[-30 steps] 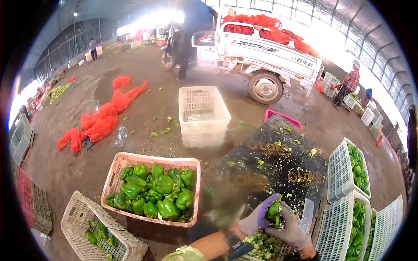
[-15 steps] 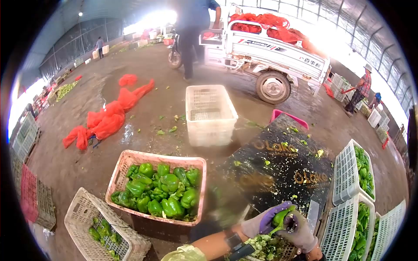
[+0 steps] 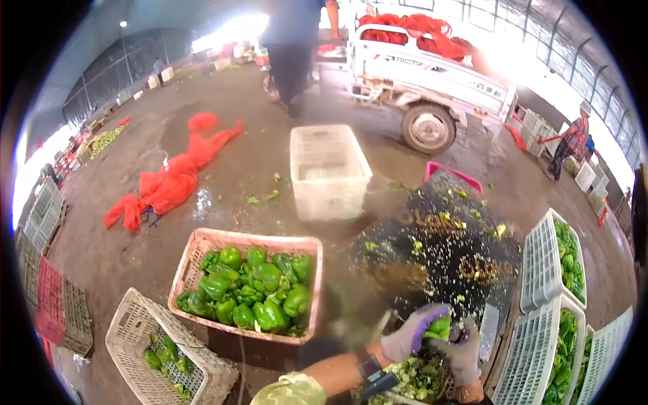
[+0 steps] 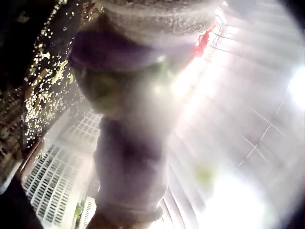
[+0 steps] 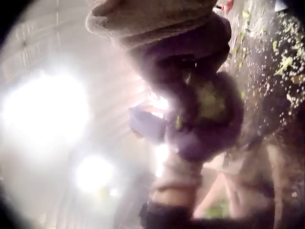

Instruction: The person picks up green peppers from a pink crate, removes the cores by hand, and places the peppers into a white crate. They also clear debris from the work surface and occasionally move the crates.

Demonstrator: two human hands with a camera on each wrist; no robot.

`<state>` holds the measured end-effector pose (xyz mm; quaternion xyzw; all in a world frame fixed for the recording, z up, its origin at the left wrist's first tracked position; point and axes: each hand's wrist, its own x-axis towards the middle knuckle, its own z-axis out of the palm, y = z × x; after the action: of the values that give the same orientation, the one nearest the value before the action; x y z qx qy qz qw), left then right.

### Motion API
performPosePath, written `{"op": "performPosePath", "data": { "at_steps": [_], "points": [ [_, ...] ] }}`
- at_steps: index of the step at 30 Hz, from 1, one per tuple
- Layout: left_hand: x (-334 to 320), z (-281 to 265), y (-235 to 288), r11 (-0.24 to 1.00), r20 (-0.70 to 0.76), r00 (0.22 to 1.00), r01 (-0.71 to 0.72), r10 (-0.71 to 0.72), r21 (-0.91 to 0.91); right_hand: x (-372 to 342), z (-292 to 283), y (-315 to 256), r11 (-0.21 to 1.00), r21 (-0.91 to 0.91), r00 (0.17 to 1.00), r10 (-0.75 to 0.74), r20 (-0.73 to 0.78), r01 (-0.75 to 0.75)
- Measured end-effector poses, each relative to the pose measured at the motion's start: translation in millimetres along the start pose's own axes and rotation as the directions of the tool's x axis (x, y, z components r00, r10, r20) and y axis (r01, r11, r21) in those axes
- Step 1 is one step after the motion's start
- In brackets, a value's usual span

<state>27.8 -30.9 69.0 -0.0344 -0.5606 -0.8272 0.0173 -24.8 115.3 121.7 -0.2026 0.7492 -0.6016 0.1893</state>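
Low in the head view, my gloved left hand (image 3: pixel 406 335) grips a green bell pepper (image 3: pixel 439 329). My gloved right hand (image 3: pixel 462 352) is right beside the pepper, its fingers bent toward it. I cannot tell whether those fingers hold anything. Blurred purple glove surfaces surround the green pepper (image 5: pixel 210 102) in the right wrist view. Beneath both hands lies a heap of green pepper scraps (image 3: pixel 413 379). Whole bell peppers (image 3: pixel 264 278) fill much of a pink crate (image 3: pixel 223 334) to the left.
A black board (image 3: pixel 432 260) strewn with seeds and bits lies ahead. White crates of green peppers (image 3: pixel 543 270) stand at right, and a tilted crate (image 3: pixel 128 337) at lower left. Beyond are a white crate (image 3: pixel 331 199), red netting (image 3: pixel 172 182), and a person beside a three-wheeled truck (image 3: pixel 432 74).
My hands turn the pepper; the right hand has drawn slightly away from it. In the background the person by the truck and the person at far right have shifted. The head view has turned slightly.
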Motion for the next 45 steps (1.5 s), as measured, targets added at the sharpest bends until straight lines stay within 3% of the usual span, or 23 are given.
{"op": "performPosePath", "data": {
  "at_steps": [4, 6, 8, 11, 12, 14, 15, 20, 21, 23, 24, 25, 26, 28, 31, 32, 34, 35, 38, 40, 41, 43, 45],
  "points": [
    [-0.8, 7.3, 22.9, 0.912, -0.239, 0.957, 0.055, -0.164, -0.407, -15.1, 13.6, -52.4, 0.980, 0.149, 0.989, 0.143, -0.046, -0.134],
    [19.2, -7.7, 0.0, 0.641, -0.196, 0.947, 0.012, -0.253, -0.767, -20.3, -12.1, -19.5, 0.997, -0.026, 0.995, -0.076, -0.066, 0.075],
    [30.2, -16.1, 13.8, 0.420, -0.207, 0.951, -0.094, -0.231, -0.903, -37.8, -9.1, -43.4, 0.983, 0.177, 0.991, 0.070, -0.110, -0.050],
    [26.4, -19.0, 38.6, 0.325, -0.079, 0.996, -0.060, -0.045, -0.944, -36.3, -36.3, -20.6, 0.959, -0.191, 0.937, 0.252, 0.243, -0.209],
    [26.7, -21.5, 38.4, 0.302, -0.025, 1.000, -0.020, -0.013, -0.953, -40.3, -39.2, -14.1, 0.919, -0.390, 0.966, 0.153, 0.207, -0.062],
    [26.2, -17.9, 38.3, 0.318, -0.030, 0.999, -0.023, -0.018, -0.948, -31.7, -29.4, -14.9, 0.854, -0.453, 0.966, -0.227, 0.122, 0.257],
    [25.9, -15.2, 37.1, 0.326, -0.039, 0.999, -0.027, -0.032, -0.945, -38.9, -26.0, -21.5, 0.973, -0.225, 0.999, -0.043, -0.008, 0.040],
    [25.8, 6.6, 34.8, 0.690, -0.237, 0.908, 0.074, -0.344, -0.720, -10.5, 15.0, -44.1, 0.788, -0.514, 0.934, -0.344, 0.092, 0.340],
    [8.4, 15.3, 30.0, 0.760, -0.244, 0.965, -0.092, -0.090, -0.644, -2.0, 22.2, -29.5, 0.802, -0.506, 0.929, -0.369, 0.001, 0.319],
    [7.2, 26.2, 45.4, 0.855, -0.192, 0.975, -0.008, -0.107, -0.519, 12.0, 14.1, -12.1, 0.980, -0.197, 0.998, -0.040, -0.050, 0.029],
    [10.0, 17.1, 29.0, 0.988, -0.149, 0.977, -0.155, 0.149, -0.027, 20.1, 3.5, 1.3, 0.989, 0.109, 0.995, 0.099, 0.029, -0.101],
    [12.5, 8.4, 12.6, 0.833, -0.096, 0.913, -0.314, 0.396, 0.455, 22.9, -3.4, 10.4, 0.918, 0.348, 0.981, 0.190, 0.034, -0.190],
    [15.4, 4.8, 13.8, 0.981, -0.122, 0.973, -0.190, 0.194, 0.039, 18.3, -14.8, -1.9, 0.816, 0.528, 0.972, 0.181, 0.153, -0.235],
    [17.3, -0.1, 24.9, 0.748, -0.068, 0.974, 0.120, -0.215, -0.653, 8.7, -36.6, -13.8, 0.599, 0.773, 0.948, -0.068, 0.311, -0.211],
    [24.2, 1.7, 11.6, 0.737, -0.177, 0.934, 0.119, -0.311, -0.665, -8.6, -33.8, 35.3, 0.239, 0.959, 0.975, -0.124, 0.185, -0.151],
    [27.8, 4.0, 5.0, 0.714, -0.193, 0.926, 0.105, -0.323, -0.692, -3.0, -23.6, 42.2, -0.067, 0.943, 0.935, -0.173, 0.310, -0.325],
    [19.2, 7.1, 0.8, 0.764, 0.052, 0.981, 0.177, -0.185, -0.621, -1.4, -18.0, 39.4, 0.571, 0.798, 0.967, -0.029, 0.254, -0.193],
    [16.5, 7.8, -13.5, 0.972, -0.128, 0.990, -0.082, 0.055, -0.222, -0.9, -14.1, 34.3, 0.800, 0.576, 0.974, 0.044, 0.223, -0.168],
    [21.7, -4.9, -19.8, 0.976, -0.264, 0.945, -0.158, 0.194, 0.151, 2.9, -38.8, 38.5, 0.205, 0.918, 0.926, 0.244, 0.288, -0.339],
    [33.5, -1.9, -9.9, 0.775, -0.346, 0.856, 0.096, -0.385, -0.625, 1.4, -39.0, 52.3, -0.001, 0.935, 0.935, -0.018, 0.355, -0.355],
    [29.9, 2.5, -3.1, 0.802, -0.264, 0.904, 0.128, -0.337, -0.583, 2.4, -33.7, 54.8, -0.048, 0.924, 0.924, -0.082, 0.374, -0.378],
    [18.3, 12.4, 6.5, 0.857, -0.070, 0.964, 0.194, -0.258, -0.478, 6.2, -14.4, 49.0, 0.784, 0.575, 0.967, 0.130, 0.218, -0.235],
    [21.8, 12.8, -28.5, 0.982, -0.253, 0.949, -0.187, 0.186, 0.021, 11.1, -18.7, 42.4, 0.715, 0.650, 0.963, 0.126, 0.239, -0.255]
  ]
}}
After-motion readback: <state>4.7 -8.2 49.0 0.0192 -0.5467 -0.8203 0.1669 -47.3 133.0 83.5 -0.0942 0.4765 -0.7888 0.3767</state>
